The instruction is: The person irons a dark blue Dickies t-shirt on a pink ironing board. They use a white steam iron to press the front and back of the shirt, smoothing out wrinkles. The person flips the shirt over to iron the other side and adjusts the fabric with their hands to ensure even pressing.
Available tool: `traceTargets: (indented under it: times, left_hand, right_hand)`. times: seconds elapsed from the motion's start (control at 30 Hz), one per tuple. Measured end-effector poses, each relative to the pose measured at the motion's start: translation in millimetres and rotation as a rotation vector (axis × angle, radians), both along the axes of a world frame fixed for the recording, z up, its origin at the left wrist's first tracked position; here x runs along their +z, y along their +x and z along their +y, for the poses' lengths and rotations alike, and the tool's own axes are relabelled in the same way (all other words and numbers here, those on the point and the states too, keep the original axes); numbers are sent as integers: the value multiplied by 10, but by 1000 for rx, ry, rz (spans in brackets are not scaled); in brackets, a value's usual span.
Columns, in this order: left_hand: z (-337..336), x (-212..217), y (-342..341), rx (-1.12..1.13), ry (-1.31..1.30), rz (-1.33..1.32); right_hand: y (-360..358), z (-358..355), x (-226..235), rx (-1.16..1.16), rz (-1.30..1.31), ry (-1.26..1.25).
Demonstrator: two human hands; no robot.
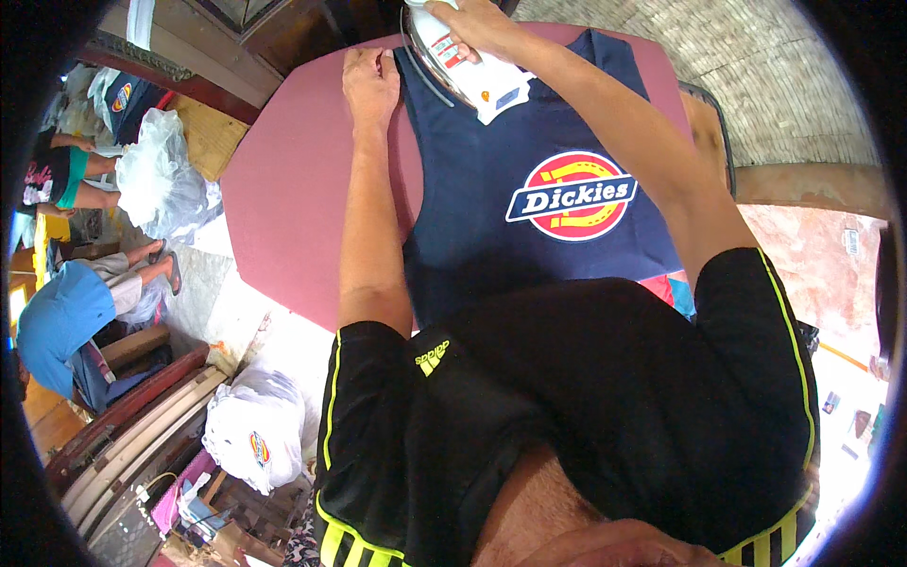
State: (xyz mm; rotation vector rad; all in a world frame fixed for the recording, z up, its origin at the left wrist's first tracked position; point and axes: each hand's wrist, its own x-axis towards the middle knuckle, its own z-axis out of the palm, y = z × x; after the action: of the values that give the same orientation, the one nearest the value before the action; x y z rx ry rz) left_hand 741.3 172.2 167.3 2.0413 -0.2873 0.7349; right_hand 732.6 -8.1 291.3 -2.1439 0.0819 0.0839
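A navy blue sleeveless garment with a round red, yellow and white emblem lies spread on a maroon padded ironing board. My right hand grips the handle of a white clothes iron with a shiny metal rim. The iron stands on the far part of the garment, near its upper left edge. My left hand rests on the board's far left, beside the garment's edge. Its fingers lie toward the far rim of the board, and their tips are hard to make out. The iron's soleplate is hidden.
Dark wooden furniture stands just beyond the board. At the left are clear plastic bags, a person in a blue top and another person's legs. A white bag sits on the floor near leaning wooden panels.
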Motion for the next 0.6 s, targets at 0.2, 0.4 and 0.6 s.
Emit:
traceTargets:
  times: [0.2,0.4,0.6]
  left_hand:
    - [48,-68,40,31,103,-3]
    - [-20,-47,71,-16,52,20]
    - [68,-140,141,8,92,31]
  right_hand:
    - [-62,-97,-344,80,-211,-136]
    - [104,-210,-241,81,-179,-204]
    - [64,-179,-81,159,-31,-134]
